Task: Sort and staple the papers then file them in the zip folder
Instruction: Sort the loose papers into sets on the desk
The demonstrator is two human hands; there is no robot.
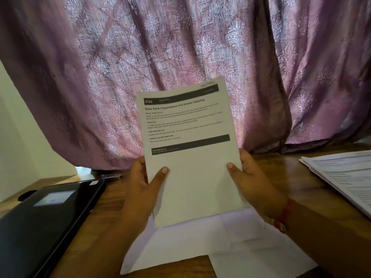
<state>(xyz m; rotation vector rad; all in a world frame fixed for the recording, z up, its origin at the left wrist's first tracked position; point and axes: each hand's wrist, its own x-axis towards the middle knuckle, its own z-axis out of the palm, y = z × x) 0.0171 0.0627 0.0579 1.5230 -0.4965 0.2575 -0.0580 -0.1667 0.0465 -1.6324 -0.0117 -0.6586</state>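
Observation:
I hold a printed sheaf of papers [188, 149] upright above the table, its heading side facing me. My left hand [140, 189] grips its lower left edge, thumb on the front. My right hand [251, 183] grips the lower right edge the same way. Beneath the sheaf, blank-side-up sheets [210, 245] lie flat on the wooden table [281, 173]. A black zip folder [44, 217] lies at the left. Another pile of printed papers [345, 177] lies at the right edge. A small stapler-like metal thing [111, 176] sits behind the folder; it is too dim to tell.
A purple patterned curtain [180, 57] hangs right behind the table and drapes onto its far edge. A pale wall [24, 137] stands at the left. A red thread band [285, 215] circles my right wrist.

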